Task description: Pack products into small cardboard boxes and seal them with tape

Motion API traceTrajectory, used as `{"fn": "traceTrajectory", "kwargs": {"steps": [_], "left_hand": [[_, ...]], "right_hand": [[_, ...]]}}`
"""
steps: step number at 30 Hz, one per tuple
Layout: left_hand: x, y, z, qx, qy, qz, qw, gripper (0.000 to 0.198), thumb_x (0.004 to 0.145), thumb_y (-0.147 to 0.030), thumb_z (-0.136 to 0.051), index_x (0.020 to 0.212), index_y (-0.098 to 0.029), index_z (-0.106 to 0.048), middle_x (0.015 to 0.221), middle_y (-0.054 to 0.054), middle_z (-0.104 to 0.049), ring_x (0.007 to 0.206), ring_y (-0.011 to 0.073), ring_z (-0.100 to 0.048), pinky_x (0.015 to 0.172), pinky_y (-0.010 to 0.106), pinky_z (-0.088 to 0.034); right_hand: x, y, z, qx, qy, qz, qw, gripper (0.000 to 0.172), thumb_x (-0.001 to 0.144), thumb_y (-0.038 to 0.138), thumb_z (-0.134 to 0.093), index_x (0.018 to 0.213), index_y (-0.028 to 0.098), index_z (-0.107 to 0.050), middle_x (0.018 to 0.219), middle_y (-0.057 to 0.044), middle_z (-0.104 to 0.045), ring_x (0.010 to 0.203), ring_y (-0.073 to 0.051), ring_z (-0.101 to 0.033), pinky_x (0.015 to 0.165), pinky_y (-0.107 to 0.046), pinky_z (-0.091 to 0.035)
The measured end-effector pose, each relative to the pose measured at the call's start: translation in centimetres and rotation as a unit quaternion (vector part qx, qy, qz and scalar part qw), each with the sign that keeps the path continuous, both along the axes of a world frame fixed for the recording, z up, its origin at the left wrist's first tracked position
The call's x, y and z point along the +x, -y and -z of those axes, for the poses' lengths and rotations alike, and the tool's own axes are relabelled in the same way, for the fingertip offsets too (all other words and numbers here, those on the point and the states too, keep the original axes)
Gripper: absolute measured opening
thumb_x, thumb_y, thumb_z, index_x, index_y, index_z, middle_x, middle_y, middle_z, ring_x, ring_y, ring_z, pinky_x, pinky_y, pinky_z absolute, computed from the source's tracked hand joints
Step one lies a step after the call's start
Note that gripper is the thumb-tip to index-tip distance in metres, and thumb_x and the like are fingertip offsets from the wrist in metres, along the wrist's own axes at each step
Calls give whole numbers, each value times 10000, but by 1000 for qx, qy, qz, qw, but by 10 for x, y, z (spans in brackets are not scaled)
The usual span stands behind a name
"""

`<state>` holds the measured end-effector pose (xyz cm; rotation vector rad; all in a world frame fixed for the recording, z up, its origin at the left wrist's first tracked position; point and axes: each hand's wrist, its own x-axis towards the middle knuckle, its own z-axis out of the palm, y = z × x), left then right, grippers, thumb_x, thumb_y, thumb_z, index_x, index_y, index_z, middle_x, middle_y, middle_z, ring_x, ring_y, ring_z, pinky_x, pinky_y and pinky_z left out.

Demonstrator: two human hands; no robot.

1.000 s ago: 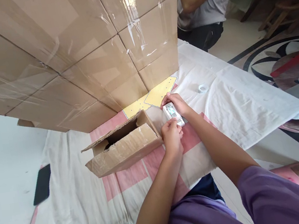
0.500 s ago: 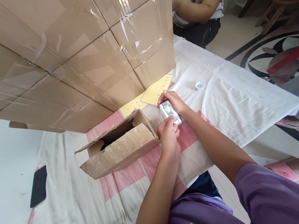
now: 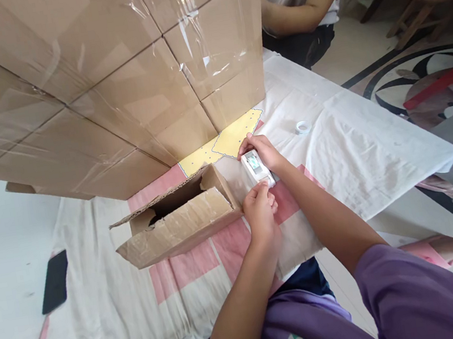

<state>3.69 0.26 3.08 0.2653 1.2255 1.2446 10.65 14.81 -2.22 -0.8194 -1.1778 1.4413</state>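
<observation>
A small white device with a greenish window point(image 3: 255, 163) lies tilted between my hands above the cloth. My right hand point(image 3: 261, 151) wraps round its far right side, fingers closed on it. At its near end is my left hand point(image 3: 259, 207), its fingers pinched together against the lower edge; whether a small piece sits in that pinch is hidden. Just left of my hands stands an open cardboard box point(image 3: 179, 228), its flaps up and its inside dark. Yellow dotted paper sheets point(image 3: 234, 137) lie just beyond my right fingertips.
Taped cardboard cartons point(image 3: 124, 94) form a tall wall behind the box. A tape roll point(image 3: 302, 128) rests on the white cloth point(image 3: 349, 156) at right. A dark phone point(image 3: 54, 281) lies at far left. Another person's arm point(image 3: 300, 14) shows beyond the table.
My left hand has shifted slightly toward me and down along the device, uncovering more of its front. My right hand keeps its hold. The view has moved a little.
</observation>
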Motion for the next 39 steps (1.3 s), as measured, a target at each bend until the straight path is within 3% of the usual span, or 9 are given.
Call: {"fn": "traceTrajectory", "kwargs": {"steps": [20,29,39], "left_hand": [[5,8,13,-37,17,-4,999,449,644,-445,-894,844,-155,-615,553,-112,-356,447,22,-240,443,188,-165],[6,7,16,-27,3,6,1000,495,633,-502,-891,715,-189,-517,469,-122,-332,421,25,-222,434,196,-136],[7,2,24,-4,-25,19,999,400,771,-411,-828,737,-192,-495,474,-116,-368,419,34,-276,443,197,-182]], "right_hand": [[-1,1,-4,-11,9,8,1000,727,813,894,-510,663,198,-660,614,-52,-682,599,-177,-638,585,-289,-474],[-1,-1,-1,-14,4,5,1000,714,822,881,-520,666,198,-662,618,-47,-679,610,-179,-650,585,-288,-474],[-3,-3,0,-5,-18,7,1000,706,843,854,-533,656,186,-669,581,-38,-659,575,-168,-643,558,-276,-466]]}}
